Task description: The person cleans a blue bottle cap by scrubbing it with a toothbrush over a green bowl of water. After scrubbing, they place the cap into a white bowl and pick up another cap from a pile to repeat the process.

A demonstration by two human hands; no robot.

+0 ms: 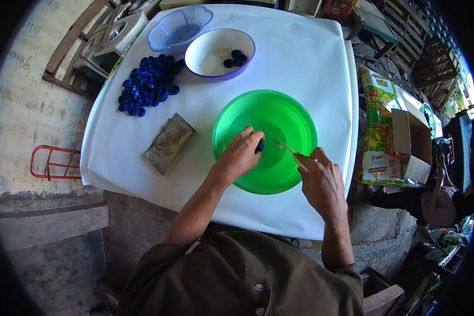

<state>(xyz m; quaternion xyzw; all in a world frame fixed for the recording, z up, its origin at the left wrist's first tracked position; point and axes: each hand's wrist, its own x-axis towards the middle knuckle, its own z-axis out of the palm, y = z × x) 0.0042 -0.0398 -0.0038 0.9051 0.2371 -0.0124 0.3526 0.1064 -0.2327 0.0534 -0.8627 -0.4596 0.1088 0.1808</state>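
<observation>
Over the green basin [266, 102], my left hand [239, 152] is closed on a dark blue bottle cap [259, 147], mostly covered by the fingers. My right hand [323, 181] grips a thin, pale toothbrush [284, 147] by its handle. Its head points left toward the cap, a short gap away. Beyond the basin stands a white bowl with a purple outside [221, 39], holding a few blue caps [236, 57] and something whitish. A heap of blue caps [147, 84] lies to its left. Left of the basin is a folded, stained grey cloth [169, 143].
At the back of the white-covered table [195, 203] sits a pale blue plastic basket [180, 26]. On the right are a green-yellow sack [379, 121], an open cardboard box [411, 139] and another person [437, 207]. A red metal rack [55, 163] is at the left wall.
</observation>
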